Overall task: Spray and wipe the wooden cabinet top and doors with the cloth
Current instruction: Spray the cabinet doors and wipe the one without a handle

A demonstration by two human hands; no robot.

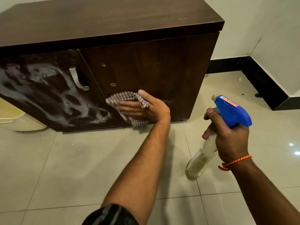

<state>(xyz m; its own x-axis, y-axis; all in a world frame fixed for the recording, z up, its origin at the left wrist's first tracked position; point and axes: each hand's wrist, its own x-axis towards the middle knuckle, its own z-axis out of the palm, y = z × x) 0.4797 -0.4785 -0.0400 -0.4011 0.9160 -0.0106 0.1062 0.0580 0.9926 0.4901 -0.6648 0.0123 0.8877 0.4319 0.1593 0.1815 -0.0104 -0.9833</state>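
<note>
A dark wooden cabinet stands on the floor ahead of me. Its left door is smeared with white foam and carries a metal handle. The right door has two bare screw holes and no handle. My left hand presses a checked cloth flat against the lower left part of the right door. My right hand holds a clear spray bottle with a blue trigger head, off the cabinet to the right, nozzle towards the door.
Pale floor tiles spread in front of the cabinet. A cream plastic bin sits at the left, partly behind the cabinet. White walls with black skirting form a corner at the right.
</note>
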